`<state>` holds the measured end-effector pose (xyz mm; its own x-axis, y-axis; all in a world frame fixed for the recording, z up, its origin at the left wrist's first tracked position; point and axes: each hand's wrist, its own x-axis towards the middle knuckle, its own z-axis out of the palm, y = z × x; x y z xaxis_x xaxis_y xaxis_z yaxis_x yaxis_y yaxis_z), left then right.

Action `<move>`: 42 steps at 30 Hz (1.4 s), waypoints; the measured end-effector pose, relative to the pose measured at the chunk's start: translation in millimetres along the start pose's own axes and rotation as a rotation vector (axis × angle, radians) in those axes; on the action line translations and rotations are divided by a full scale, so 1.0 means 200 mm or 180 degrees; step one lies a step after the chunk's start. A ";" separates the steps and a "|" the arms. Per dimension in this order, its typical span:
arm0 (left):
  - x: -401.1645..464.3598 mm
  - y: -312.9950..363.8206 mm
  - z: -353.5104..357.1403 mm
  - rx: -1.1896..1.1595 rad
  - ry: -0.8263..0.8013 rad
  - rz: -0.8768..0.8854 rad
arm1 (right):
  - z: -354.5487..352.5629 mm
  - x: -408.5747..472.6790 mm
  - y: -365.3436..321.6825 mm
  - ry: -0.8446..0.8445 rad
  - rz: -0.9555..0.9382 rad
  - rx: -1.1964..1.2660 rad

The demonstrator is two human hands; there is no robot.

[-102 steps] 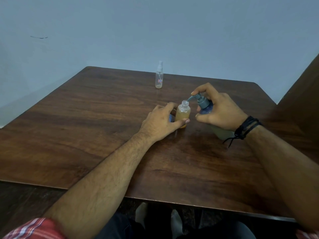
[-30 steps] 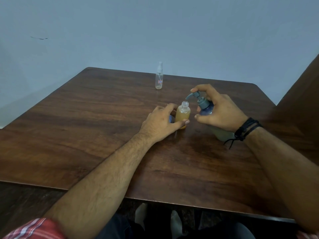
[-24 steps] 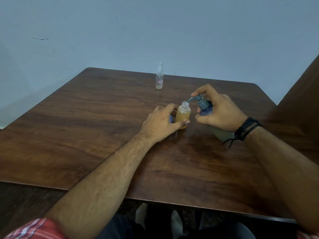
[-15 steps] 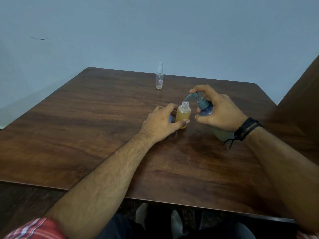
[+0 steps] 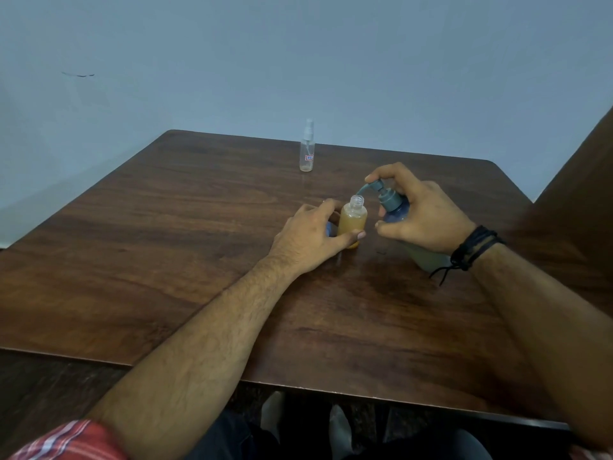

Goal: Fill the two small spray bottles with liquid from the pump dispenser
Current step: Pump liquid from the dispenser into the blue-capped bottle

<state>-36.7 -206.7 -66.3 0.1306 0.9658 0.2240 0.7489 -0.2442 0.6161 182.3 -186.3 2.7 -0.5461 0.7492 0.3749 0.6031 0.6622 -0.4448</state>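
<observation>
A small uncapped bottle point(image 5: 353, 220), nearly full of amber liquid, stands upright near the table's middle. My left hand point(image 5: 310, 235) grips it from the left, thumb across its lower front. A bit of blue shows behind my fingers. My right hand point(image 5: 419, 214) holds the tilted pump dispenser point(image 5: 391, 202), a finger resting on the grey pump head, whose spout points down at the bottle's open neck. The dispenser's pale body sticks out under my wrist. A second small spray bottle point(image 5: 306, 151), clear and capped, stands at the far edge.
The brown wooden table point(image 5: 166, 247) meets a pale wall at the back. A dark wooden panel point(image 5: 583, 180) rises at the right. My knees and feet show under the near edge.
The pump head went down and came back up under my right finger. The amber bottle and my left hand stayed put.
</observation>
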 end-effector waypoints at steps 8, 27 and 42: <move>0.00 0.00 0.00 0.0000 -0.0009 0.0002 | 0.00 -0.01 0.00 0.0085 -0.0038 0.0017; 0.00 0.01 0.00 -0.0013 0.0024 0.0006 | 0.00 0.00 -0.01 -0.0003 0.0002 -0.0040; 0.00 0.01 0.00 -0.0041 -0.0002 0.0002 | 0.00 0.00 0.01 0.0021 -0.0023 -0.0015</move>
<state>-36.1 -207.3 -65.3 0.1316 0.9657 0.2240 0.7403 -0.2460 0.6257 183.3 -185.0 2.3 -0.5464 0.7445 0.3835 0.6020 0.6675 -0.4383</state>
